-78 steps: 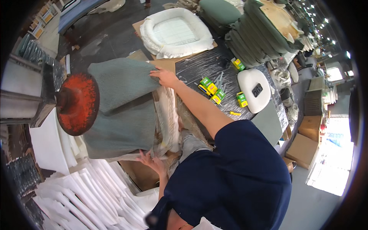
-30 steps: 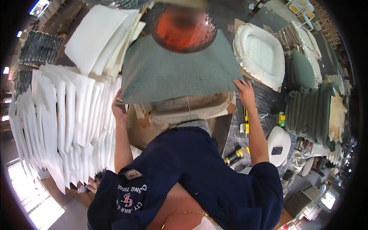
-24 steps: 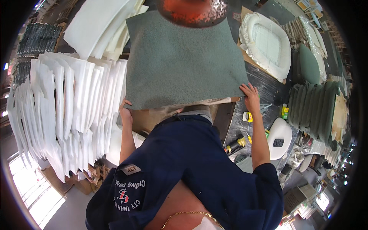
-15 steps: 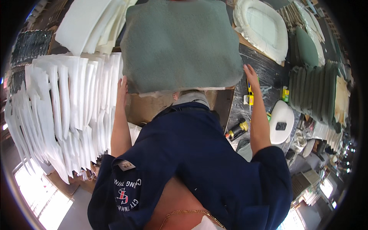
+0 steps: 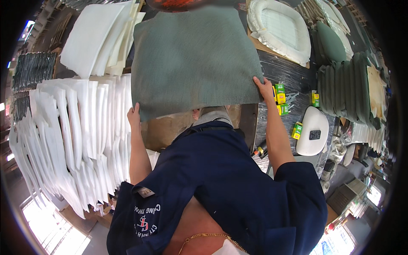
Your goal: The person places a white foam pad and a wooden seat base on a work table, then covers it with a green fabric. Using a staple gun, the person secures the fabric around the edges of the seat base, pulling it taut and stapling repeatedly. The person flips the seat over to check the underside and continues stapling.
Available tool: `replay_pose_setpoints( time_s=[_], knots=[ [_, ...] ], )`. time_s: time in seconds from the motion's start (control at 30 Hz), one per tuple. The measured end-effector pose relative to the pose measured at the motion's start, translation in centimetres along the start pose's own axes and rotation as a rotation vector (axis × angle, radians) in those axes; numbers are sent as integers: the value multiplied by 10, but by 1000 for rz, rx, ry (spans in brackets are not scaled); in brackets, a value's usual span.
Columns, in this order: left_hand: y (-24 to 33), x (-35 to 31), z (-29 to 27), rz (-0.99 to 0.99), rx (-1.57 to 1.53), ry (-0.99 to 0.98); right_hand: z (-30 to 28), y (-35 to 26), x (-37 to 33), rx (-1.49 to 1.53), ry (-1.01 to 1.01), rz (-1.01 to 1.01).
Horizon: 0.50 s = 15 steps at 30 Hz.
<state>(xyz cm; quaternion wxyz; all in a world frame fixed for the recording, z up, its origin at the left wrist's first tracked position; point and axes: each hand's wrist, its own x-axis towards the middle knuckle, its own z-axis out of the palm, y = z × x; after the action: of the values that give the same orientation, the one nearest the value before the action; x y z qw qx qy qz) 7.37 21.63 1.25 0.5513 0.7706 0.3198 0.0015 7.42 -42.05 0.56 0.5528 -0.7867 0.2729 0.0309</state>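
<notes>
A grey-green fabric piece (image 5: 195,59) spreads out in front of me, its near edge hanging loose between my hands. My left hand (image 5: 134,117) pinches its near left corner. On the other side, my right hand (image 5: 265,89) grips the fabric near its right corner, thumb and fingers closed on the edge. Whatever lies beneath the fabric is hidden.
Upright white padding sheets (image 5: 80,127) crowd the left, with flat white sheets (image 5: 95,38) behind. At right, a dark table (image 5: 282,68) bears small yellow-green boxes (image 5: 280,93), a white rounded panel (image 5: 306,144), a white padded frame (image 5: 282,32) and stacked green cushions (image 5: 344,91).
Both hands have closed on the fabric's near corners, where earlier they were open at its sides. The fabric now looks flatter, with straighter edges and pointed corners.
</notes>
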Motion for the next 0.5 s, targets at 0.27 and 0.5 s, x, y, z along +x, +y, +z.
replay_pose_setpoints(
  time_s=[0.27,0.5],
  knots=[
    [-15,7,4,-157,-141,-32,-1,8,7,-176,88,4],
    [17,-5,15,-106,271,-64,2,13,5,5,24,110]
  ],
)
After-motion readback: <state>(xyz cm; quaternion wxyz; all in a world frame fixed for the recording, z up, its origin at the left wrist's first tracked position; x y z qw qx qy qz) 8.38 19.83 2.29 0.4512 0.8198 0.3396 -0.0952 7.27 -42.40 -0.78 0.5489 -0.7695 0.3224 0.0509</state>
